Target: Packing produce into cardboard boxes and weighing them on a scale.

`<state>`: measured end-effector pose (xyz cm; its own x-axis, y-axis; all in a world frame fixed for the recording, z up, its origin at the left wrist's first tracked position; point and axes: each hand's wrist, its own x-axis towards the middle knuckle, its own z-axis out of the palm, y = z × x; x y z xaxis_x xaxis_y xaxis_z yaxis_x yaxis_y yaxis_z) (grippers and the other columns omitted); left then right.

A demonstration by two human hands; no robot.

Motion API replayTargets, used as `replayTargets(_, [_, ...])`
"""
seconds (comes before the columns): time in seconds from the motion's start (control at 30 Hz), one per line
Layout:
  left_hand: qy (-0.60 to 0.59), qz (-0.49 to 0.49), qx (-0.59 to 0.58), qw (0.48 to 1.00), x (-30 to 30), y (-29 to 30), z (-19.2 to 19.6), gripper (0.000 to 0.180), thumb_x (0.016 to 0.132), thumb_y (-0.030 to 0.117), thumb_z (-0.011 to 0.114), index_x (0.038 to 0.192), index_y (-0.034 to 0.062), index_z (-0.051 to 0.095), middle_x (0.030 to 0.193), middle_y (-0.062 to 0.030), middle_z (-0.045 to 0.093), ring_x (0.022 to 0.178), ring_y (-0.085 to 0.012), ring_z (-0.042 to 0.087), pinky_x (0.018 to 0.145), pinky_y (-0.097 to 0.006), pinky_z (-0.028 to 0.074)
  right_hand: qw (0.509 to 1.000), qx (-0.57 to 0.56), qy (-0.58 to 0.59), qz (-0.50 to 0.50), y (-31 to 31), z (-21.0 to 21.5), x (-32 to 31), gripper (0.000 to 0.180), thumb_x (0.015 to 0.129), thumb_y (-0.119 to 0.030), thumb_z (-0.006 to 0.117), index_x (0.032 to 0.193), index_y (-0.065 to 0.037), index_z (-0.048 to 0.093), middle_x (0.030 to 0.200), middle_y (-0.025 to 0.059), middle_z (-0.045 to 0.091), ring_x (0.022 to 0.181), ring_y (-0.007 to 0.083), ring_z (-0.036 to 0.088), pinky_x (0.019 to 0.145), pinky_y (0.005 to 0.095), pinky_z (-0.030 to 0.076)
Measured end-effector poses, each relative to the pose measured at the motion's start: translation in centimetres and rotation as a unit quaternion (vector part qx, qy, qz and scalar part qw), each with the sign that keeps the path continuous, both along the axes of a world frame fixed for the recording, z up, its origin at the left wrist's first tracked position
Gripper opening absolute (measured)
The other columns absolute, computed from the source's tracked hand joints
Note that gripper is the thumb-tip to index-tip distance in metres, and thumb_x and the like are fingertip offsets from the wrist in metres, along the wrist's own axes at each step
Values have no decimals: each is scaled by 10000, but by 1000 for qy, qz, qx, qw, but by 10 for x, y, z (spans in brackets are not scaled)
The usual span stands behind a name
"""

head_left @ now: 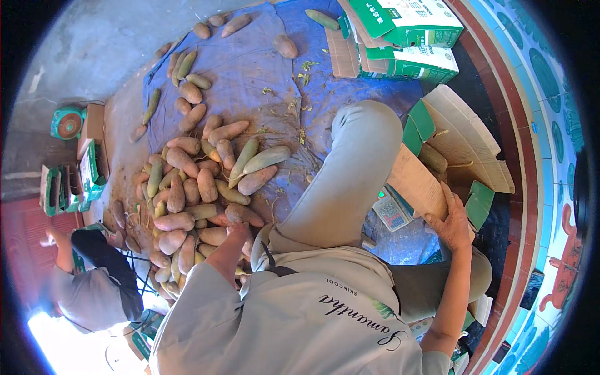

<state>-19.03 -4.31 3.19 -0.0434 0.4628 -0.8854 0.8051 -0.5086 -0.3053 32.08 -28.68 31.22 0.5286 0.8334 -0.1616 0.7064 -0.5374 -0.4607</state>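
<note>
My left hand (237,236) is closed on a reddish-brown, soil-covered radish (245,215) at the near right side of a large heap; its fingertips are partly hidden. Around it lie several long radishes (182,161), some green, some brownish pink. On the right, my right hand (451,224) grips the edge of a cardboard flap (417,178), thumb on its face. The flap belongs to an open carton (465,137) with green panels, and a radish (433,158) lies inside. Under the flap, a digital scale (392,209) is partly covered.
A blue sheet (250,69) with scattered radishes covers the floor ahead. Green-and-white cartons (400,37) are stacked at the far right, beside a tiled wall (550,150). At the left are a green fan (67,123), more cartons (92,172) and another person (97,294).
</note>
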Motion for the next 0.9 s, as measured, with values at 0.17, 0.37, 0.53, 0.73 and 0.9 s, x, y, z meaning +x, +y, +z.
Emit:
replayTargets(0.17, [-196, -102, -26, 975, 11, -24, -16, 748, 703, 310, 714, 1370, 243, 381, 1418, -99, 343, 1275, -315, 404, 1000, -502, 377, 1000, -4, 13, 0, 5, 2, 0, 874, 591, -266, 793, 1358, -95, 412, 1117, 204, 533, 1037, 373, 512, 929, 420, 407])
replayTargets(0.37, [-214, -17, -208, 954, 55, -20, 36, 856, 672, 321, 727, 1417, 232, 315, 1440, -119, 302, 1307, -347, 351, 1005, -522, 371, 1000, -6, 13, -9, -2, -1, 3, 883, 583, -261, 797, 1358, -95, 408, 1085, 191, 538, 1023, 365, 512, 921, 418, 409])
replayTargets(0.53, [-202, -69, -118, 970, 17, -42, -34, 775, 697, 268, 721, 1378, 230, 355, 1380, -132, 387, 1227, -345, 456, 944, -458, 450, 999, -30, 13, -7, 16, 2, 1, 880, 576, -246, 803, 1352, -96, 417, 1089, 183, 540, 1033, 357, 510, 924, 417, 407])
replayTargets(0.73, [-152, 29, -55, 986, 22, -52, -30, 788, 715, 227, 744, 1376, 241, 314, 1262, -196, 454, 1092, -342, 563, 884, -437, 492, 999, -33, 4, -25, -3, 1, 5, 884, 565, -253, 811, 1345, -99, 424, 1130, 195, 537, 1049, 362, 511, 929, 420, 406])
replayTargets(0.9, [-174, 6, -36, 984, -2, -58, -80, 713, 762, 282, 707, 1369, 239, 336, 1237, -205, 472, 1071, -344, 575, 851, -443, 509, 1000, -14, 7, -6, 0, -7, 9, 876, 565, -286, 813, 1332, -97, 435, 1135, 211, 531, 1046, 394, 505, 930, 434, 402])
